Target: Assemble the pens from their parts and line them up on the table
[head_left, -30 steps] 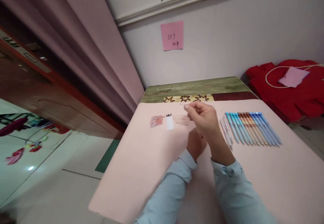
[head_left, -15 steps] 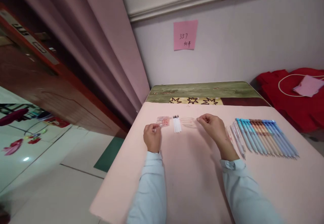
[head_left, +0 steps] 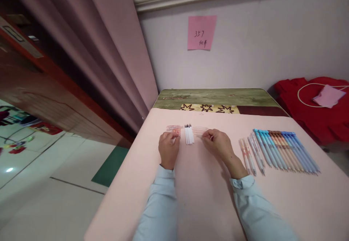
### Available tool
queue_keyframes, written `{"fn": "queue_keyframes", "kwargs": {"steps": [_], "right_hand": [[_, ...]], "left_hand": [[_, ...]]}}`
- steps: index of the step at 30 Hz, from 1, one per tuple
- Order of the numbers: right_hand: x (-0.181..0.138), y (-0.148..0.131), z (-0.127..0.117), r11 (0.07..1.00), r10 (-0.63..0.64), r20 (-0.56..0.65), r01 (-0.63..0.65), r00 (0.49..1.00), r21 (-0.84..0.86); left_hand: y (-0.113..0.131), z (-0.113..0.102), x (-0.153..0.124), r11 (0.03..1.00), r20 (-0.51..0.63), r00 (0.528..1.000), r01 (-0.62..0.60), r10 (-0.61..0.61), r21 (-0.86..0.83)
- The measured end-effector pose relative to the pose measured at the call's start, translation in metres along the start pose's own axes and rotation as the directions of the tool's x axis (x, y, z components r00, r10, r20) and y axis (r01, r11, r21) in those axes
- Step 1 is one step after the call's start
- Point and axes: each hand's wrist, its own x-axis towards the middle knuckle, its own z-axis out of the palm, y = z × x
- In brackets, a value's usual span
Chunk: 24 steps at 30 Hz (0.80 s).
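My left hand is closed in a pinch at the near edge of a row of clear, pink-patterned pen barrels. A clear pen barrel seems to lie under its fingertips, mostly hidden. Across from it, my right hand pinches thumb and finger together by some clear, pinkish pen parts; what sits in that pinch is too small to make out. Between the hands lies a bundle of white pen refills with black tips, side by side and touching neither hand.
Assembled pens in blue, brown and clear lie in a row at right on the pink table cover. A red cloth item is beyond the right edge. A wooden door and curtain stand left.
Both hands have come closer to the white refills: the right moved left and slightly down, the left slightly right. The camera view shifted a little.
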Motion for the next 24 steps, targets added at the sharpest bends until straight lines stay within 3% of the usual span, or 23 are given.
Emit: {"fn": "queue_keyframes", "kwargs": {"steps": [4, 7, 15, 24], "right_hand": [[-0.002, -0.008, 0.009, 0.998, -0.042, 0.035, 0.043, 0.998, -0.036], [-0.005, -0.015, 0.015, 0.999, -0.035, 0.072, 0.037, 0.997, -0.029], [-0.004, -0.008, -0.001, 0.966, 0.152, -0.026, -0.155, 0.988, -0.207], [-0.002, -0.001, 0.000, 0.960, 0.193, -0.028, -0.194, 0.981, -0.201]], "left_hand": [[0.018, 0.009, -0.007, 0.998, 0.110, 0.993, -0.035, 0.030, 0.044], [0.027, 0.013, -0.012, 0.996, 0.164, 0.986, 0.001, -0.015, 0.090], [0.031, 0.017, -0.016, 0.984, 0.156, 0.985, 0.049, -0.076, 0.173], [0.031, 0.015, -0.016, 0.964, 0.207, 0.974, 0.033, -0.090, 0.265]]}}
